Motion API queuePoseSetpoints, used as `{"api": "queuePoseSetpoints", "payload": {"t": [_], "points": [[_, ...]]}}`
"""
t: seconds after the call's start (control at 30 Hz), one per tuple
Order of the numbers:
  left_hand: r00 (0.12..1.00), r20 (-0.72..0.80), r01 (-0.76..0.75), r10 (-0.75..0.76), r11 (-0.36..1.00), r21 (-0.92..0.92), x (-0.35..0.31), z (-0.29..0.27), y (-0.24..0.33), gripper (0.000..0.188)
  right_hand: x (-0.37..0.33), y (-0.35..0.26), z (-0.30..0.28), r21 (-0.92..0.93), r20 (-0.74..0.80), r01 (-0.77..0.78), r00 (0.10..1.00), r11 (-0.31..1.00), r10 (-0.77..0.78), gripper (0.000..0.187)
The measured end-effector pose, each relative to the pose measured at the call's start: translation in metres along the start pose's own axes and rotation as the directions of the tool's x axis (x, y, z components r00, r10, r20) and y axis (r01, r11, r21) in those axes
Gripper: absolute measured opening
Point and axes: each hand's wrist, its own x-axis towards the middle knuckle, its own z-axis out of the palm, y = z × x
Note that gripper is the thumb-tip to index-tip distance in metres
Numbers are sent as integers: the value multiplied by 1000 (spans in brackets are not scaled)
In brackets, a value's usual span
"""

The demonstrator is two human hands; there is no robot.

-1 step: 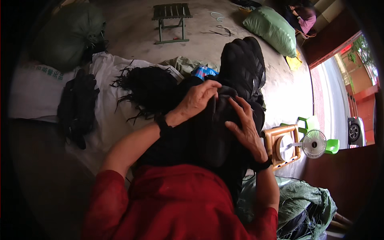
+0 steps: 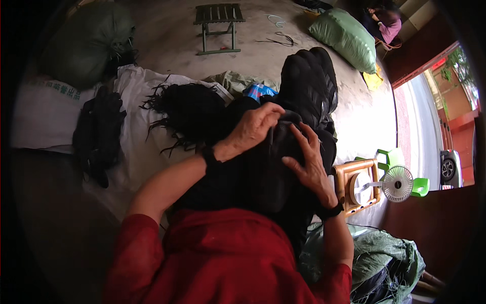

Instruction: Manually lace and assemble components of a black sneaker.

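A dark, soft piece of black cloth (image 2: 276,172) lies over my lap; its exact kind is hard to make out against my dark clothing. My left hand (image 2: 253,126) has its fingers bent together at the far edge of this cloth, pinching it. Flat against its right side rests my right hand (image 2: 310,164), thumb and fingers apart. Just beyond both hands rises a stack of black padded fabric pieces (image 2: 309,81) with rounded ends. Left of my left hand lies a heap of black strips (image 2: 190,109) with stringy ends.
White sheeting (image 2: 136,111) spreads at left, with a black bundle (image 2: 98,131) beside it. A small fan (image 2: 397,183) and a bamboo stool (image 2: 341,187) stand right. Ahead are a folding stool (image 2: 218,30) and a green sack (image 2: 344,38). Another person (image 2: 389,25) sits far right.
My left hand has shifted slightly to the right along the cloth's edge. My right hand stays nearly in place.
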Motion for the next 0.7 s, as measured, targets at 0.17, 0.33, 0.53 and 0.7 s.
{"api": "queuePoseSetpoints", "payload": {"t": [0.17, 0.33, 0.53, 0.7], "points": [[991, -25, -131, 131, 991, 10, 14, 26, -2, 14, -17, -16, 15, -152, -96, -80, 993, 985, 66, 86], [995, -83, -67, 57, 991, -115, 19, 37, 0, 22, -26, -13, 0, 185, -178, -84, 977, 979, 118, 83], [977, -81, 160, -196, 931, -328, 23, 22, 1, 34, 2, -24, 18, -74, -197, 7, 980, 997, -21, 74], [946, -212, 142, -247, 900, -412, 8, 22, 9, 35, 7, -25, 38, -142, -201, -66, 979, 988, 37, 88]]}}
